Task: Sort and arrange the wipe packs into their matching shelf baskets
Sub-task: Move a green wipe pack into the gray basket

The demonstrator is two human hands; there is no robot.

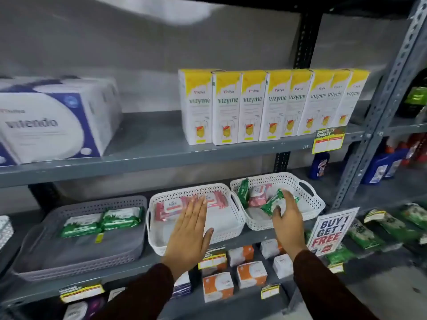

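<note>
Three baskets stand on the middle shelf. The grey basket (32, 241) on the left holds two green wipe packs (101, 224). The middle white basket (196, 188) holds pink wipe packs (168, 210); my left hand (190, 232) hovers flat over it, fingers spread, holding nothing. The right white basket (316, 204) holds a mix: an upright green pack (243, 192), a pink pack (258, 196) and a tilted green pack (273, 202). My right hand (287, 218) curls around that tilted green pack, fingers on it.
Above, yellow-white Vizyme cartons (265, 105) and large white-blue boxes (50, 121) fill the upper shelf. Orange-white boxes (250, 273) sit on the shelf below. A "Buy 1 Get 1 Free" sign (330, 229) stands right of the baskets. A metal upright (374, 116) borders the right.
</note>
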